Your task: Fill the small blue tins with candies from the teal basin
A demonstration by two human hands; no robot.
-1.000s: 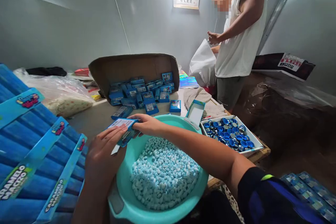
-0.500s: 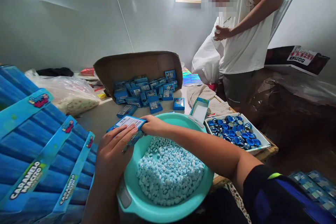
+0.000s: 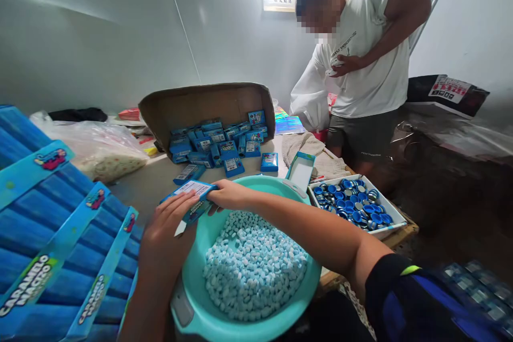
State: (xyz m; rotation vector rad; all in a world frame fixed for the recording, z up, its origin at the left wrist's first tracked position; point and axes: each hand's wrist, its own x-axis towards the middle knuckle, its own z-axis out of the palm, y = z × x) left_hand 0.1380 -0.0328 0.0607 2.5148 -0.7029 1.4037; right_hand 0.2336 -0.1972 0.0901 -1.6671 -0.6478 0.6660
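Blue card carton [image 3: 191, 197], small and flat, is clamped between both my hands above the near-left rim of the teal basin [image 3: 224, 320]. My left hand [image 3: 166, 238] closes on its near end, fingers laid over the white printed face; my right hand [image 3: 228, 195] pinches the far end, thumb and fingers shut on the edge. Long axis runs from my left hand up and across to my right, white label face turned upward, the lower corner dipping toward the basin. Directly below the grip lie pale blue tablets [image 3: 252, 270], heaped in the basin. Beyond my right hand stand an open carton [image 3: 301, 168], a white tray of blue caps [image 3: 352, 206], and a cardboard box of matching cartons [image 3: 216, 139]. Left of my grip sit stacked blue display packs [image 3: 52, 235]. Another person [image 3: 360, 64] stands well beyond, hands apart from mine.
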